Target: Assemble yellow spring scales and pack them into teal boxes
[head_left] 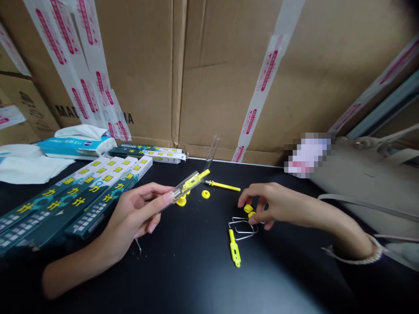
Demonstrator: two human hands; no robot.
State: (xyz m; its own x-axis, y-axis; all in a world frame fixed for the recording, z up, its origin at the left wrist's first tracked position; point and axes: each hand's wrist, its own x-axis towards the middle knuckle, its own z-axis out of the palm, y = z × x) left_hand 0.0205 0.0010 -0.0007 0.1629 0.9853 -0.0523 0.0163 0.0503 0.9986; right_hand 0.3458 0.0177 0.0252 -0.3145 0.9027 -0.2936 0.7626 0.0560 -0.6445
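Observation:
My left hand [140, 209] pinches a clear plastic tube [186, 186] between thumb and fingers, tilted up to the right. A yellow slotted slider [200, 176] sticks out of its far end. Low over the table, my right hand [266, 203] curls its fingers around a small yellow cap [248, 209]; a second yellow piece shows by the thumb. Bent wire hooks [242, 237] lie beneath that hand. Closer to me is another yellow slotted piece [235, 248]. A yellow ring [205, 194] and a yellow rod [225, 186] lie between the hands.
Several long printed boxes [88, 187] lie at the left, with a blue tissue pack [77, 146] behind. A second clear tube [212, 152] stands out near the back edge. Large taped cartons [212, 87] wall off the rear. A blurred-out item [309, 155] is at back right.

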